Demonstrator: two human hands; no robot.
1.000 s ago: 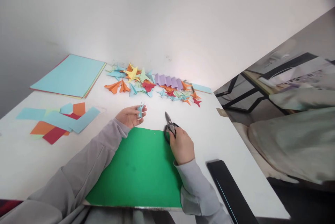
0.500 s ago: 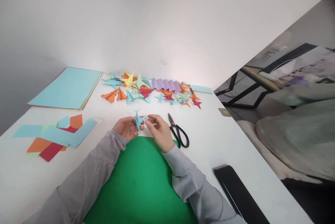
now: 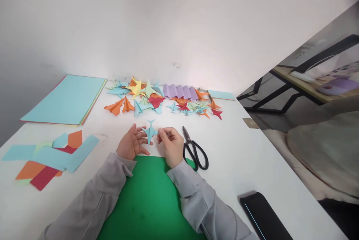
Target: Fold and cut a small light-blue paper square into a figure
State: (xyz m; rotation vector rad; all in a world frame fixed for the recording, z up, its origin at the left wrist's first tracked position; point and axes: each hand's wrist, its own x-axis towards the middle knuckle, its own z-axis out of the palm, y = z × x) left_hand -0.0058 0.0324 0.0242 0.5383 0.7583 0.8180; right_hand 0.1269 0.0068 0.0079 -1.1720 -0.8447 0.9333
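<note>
A small light-blue folded paper plane (image 3: 150, 132) is between my hands, above the far edge of a green sheet (image 3: 148, 199). My right hand (image 3: 171, 144) pinches its right wing tip between thumb and forefinger. My left hand (image 3: 134, 142) is on the other side, palm turned up and fingers spread, with the fingertips near or behind the left wing. Black-handled scissors (image 3: 194, 149) lie just right of my right hand, tips pointing away from me.
Many folded paper shapes (image 3: 136, 88) and a pleated purple paper (image 3: 179, 92) lie along the wall. Stacked coloured sheets (image 3: 66, 99) and cut paper strips (image 3: 53, 157) are at left. A black case (image 3: 263, 215) sits front right, a beige chair (image 3: 322, 154) beyond the table.
The left hand has opened and moved slightly away from the plane, which now hangs more upright in the right hand's pinch. The camera view has shifted a little.
</note>
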